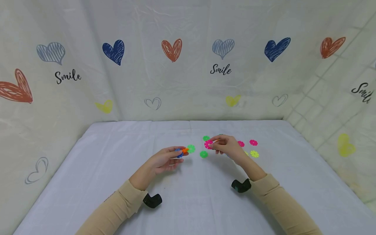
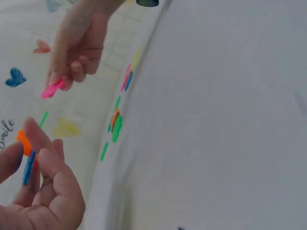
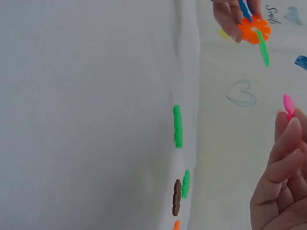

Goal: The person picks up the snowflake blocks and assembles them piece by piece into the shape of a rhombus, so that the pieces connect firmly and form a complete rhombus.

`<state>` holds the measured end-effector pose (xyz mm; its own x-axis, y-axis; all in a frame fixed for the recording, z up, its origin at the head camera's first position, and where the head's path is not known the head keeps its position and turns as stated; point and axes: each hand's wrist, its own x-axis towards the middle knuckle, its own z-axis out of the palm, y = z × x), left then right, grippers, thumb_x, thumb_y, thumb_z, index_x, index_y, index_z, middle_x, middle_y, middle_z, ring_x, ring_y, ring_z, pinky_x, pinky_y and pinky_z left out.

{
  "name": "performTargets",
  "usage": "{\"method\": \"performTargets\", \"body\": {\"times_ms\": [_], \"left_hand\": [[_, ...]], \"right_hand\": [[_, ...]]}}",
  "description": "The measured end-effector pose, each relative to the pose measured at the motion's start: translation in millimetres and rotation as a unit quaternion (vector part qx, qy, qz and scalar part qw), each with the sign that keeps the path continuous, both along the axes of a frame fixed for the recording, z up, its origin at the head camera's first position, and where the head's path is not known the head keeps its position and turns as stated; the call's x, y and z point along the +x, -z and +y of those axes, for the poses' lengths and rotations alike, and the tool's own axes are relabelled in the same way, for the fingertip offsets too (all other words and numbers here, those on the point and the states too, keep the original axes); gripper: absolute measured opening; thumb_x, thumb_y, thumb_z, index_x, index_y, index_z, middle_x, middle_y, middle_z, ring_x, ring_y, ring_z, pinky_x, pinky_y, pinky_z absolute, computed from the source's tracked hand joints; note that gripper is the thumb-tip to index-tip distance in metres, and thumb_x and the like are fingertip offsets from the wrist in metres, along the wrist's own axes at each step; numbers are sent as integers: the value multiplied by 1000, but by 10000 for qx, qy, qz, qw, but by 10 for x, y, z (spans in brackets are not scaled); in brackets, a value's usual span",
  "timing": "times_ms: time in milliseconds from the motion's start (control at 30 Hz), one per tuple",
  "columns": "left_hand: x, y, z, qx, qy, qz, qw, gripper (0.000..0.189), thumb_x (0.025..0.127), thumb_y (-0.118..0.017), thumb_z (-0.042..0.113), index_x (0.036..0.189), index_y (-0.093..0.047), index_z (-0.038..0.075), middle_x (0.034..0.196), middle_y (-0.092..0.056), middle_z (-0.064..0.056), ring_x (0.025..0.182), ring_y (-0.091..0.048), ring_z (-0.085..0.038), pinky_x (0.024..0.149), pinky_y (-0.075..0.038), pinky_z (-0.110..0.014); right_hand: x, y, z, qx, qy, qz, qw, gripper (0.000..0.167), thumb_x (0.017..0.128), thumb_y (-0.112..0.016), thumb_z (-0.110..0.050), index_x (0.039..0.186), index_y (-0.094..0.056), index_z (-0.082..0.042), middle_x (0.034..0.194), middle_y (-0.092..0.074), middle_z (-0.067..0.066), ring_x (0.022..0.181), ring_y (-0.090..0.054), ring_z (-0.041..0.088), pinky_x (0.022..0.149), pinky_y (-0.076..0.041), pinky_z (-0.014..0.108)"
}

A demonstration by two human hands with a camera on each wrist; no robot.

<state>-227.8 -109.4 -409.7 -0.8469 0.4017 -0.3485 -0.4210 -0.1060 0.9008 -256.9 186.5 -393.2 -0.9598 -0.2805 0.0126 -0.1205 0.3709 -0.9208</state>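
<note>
In the head view, my left hand [image 1: 164, 160] pinches a joined row of notched plastic discs: a blue disc [image 1: 178, 154], an orange disc [image 1: 185, 150] and a green disc [image 1: 192, 148]. The right wrist view shows the orange disc [image 3: 254, 29] face-on, with the blue disc [image 3: 245, 9] and green disc [image 3: 263, 48] slotted in edgewise. To the right, my right hand [image 1: 228, 147] holds a single pink disc [image 1: 208, 144] between thumb and fingertips. The pink disc is apart from the joined row. Part of the blue disc is hidden by my left fingers.
Loose green discs [image 1: 204, 154] lie between and beyond the hands. Yellow discs [image 1: 254, 153] and pink discs [image 1: 253, 142] lie to the right, some behind my right hand. A brown disc [image 3: 176, 197] shows in the right wrist view. A patterned curtain [image 1: 188, 81] rises behind the white-covered table [image 1: 188, 209].
</note>
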Motion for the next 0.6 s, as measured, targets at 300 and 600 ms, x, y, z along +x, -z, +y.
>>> {"method": "performTargets", "body": {"times_ms": [300,600], "left_hand": [[12,11,24,-33,101,-90,9999,38,107,-58,16,144,-58,10,124,-70,-3,84,-67,-10,66,-50,-21],[27,23,28,-95,265,-23,9996,37,106,-59,20,143,-59,13,124,-70,-5,87,-68,-13,68,-52,-22]], "right_hand": [[110,27,-135,-27,-448,567,9974,21,96,-73,-12,112,-69,2,97,-72,26,84,-66,47,75,-54,40],[163,26,-167,257,-535,970,9935,14,97,-71,-6,109,-71,0,100,-72,21,80,-69,35,80,-58,46]]}}
